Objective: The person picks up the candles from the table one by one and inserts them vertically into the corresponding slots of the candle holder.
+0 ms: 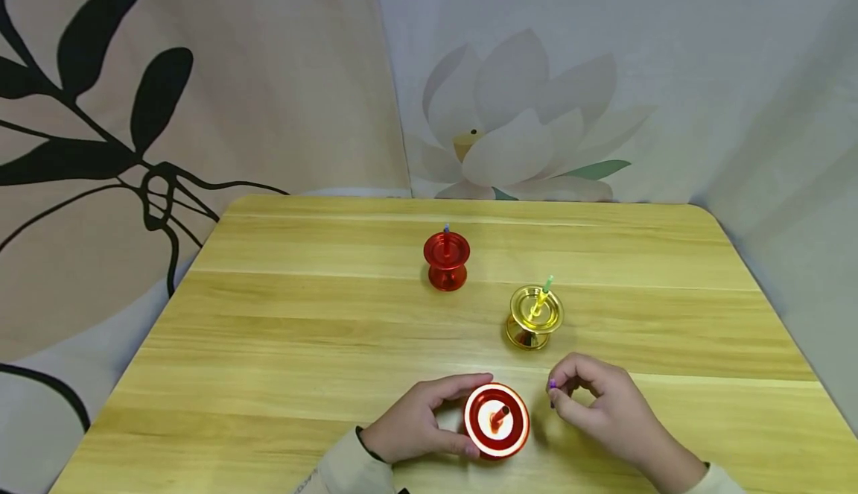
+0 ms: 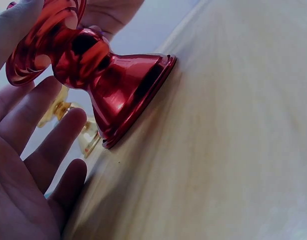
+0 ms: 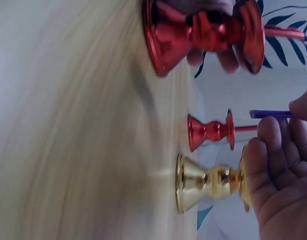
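A shiny red candlestick [image 1: 484, 440] stands upright near the front of the table, a thin red tube [image 3: 286, 33] rising from its dish. My left hand [image 1: 425, 421] holds it from the left, thumb at the near side and index finger behind the dish. In the left wrist view the other fingers [image 2: 56, 145] extend beside the stem. To its right, my right hand [image 1: 606, 408] pinches a short, thin purple stick [image 3: 273, 114] between thumb and fingertips, apart from the candlestick. Most of the stick is covered in the head view.
A gold candlestick [image 1: 528, 337] with a green-tipped yellow stick stands just beyond my right hand. Farther back is another red candlestick [image 1: 447, 278], its stick blue at the tip. The wooden table [image 1: 281, 330] ends at patterned curtains [image 1: 308, 69] behind.
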A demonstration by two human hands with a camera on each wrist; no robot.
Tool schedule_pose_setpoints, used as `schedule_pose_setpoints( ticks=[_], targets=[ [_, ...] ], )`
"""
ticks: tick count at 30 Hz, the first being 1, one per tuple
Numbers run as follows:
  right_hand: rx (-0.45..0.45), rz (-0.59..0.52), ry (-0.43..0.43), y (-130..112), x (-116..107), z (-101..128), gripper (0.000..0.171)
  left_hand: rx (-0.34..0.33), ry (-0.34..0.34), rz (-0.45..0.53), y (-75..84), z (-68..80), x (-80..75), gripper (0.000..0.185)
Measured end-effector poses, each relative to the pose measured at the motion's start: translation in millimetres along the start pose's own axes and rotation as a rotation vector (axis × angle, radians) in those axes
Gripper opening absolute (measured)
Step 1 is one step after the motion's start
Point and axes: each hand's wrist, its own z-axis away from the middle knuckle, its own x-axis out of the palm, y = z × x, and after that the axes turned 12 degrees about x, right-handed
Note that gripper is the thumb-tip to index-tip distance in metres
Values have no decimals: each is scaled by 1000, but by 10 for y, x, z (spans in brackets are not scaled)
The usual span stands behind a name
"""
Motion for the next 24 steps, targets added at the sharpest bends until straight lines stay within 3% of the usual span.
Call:
schedule_pose_setpoints(
  ticks=[5,14,24],
  targets=[
    [-6,-12,-46,-112,38,-13,41,15,1,-7,-8,0,4,78],
    [-93,-13,-80,-241,91,-15,41,-5,-4,-1,0,-4,2,77],
    [-159,-44,-114,-353,162,-59,39,23,-7,-11,-2,-6,-5,77]
  ],
)
